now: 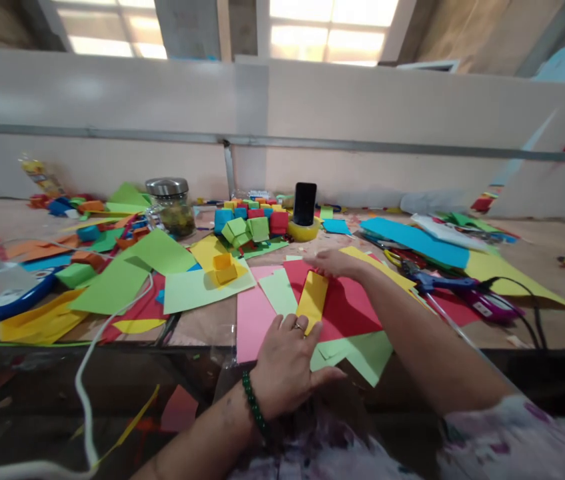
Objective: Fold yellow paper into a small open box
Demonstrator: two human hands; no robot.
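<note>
Strip, yellow: under left hand, by right hand.

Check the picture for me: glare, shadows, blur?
Head view: windows nearly blown out, pale sheen on the wall; shadow on the red paper near the right hand; edges smeared and stretched, packet at left soft.

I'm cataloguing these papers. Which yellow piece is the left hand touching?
The narrow strip, partly on the red sheet, its near end at the left hand; other yellow pieces lie away from that hand.
</note>
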